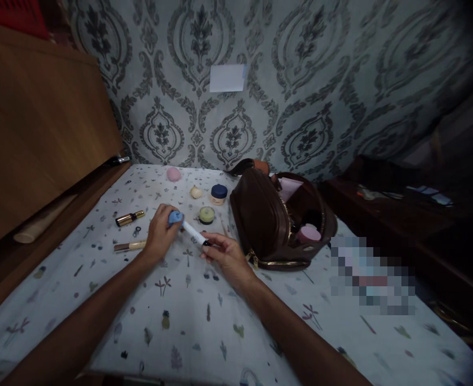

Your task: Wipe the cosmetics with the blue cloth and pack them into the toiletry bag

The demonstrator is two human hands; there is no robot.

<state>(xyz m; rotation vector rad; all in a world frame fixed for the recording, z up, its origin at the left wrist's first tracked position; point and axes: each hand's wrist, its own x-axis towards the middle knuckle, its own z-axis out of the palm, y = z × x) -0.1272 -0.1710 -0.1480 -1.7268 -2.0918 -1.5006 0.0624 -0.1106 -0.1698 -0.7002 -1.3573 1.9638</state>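
Between my two hands is a slim white tube (193,232) with dark print, slanting down to the right. My left hand (164,231) is closed on a light-blue piece (176,216) at its upper end; whether this is a cloth or part of the tube I cannot tell. My right hand (229,257) pinches the tube's black lower end (207,243). Left of my left hand lie a gold-and-dark lipstick (129,218) and a makeup brush (130,245), its far end hidden by the hand. A jar with a yellow-green top (206,215) stands just beyond the tube.
A brown leather bag (258,220) sits unzipped on the right, with a pink round item (309,234) inside. Farther back are a navy-lidded jar (219,194), a cream-coloured sponge (196,192) and a pink sponge (174,174). A wooden cabinet (39,123) borders the left; a blurred patch covers something at right.
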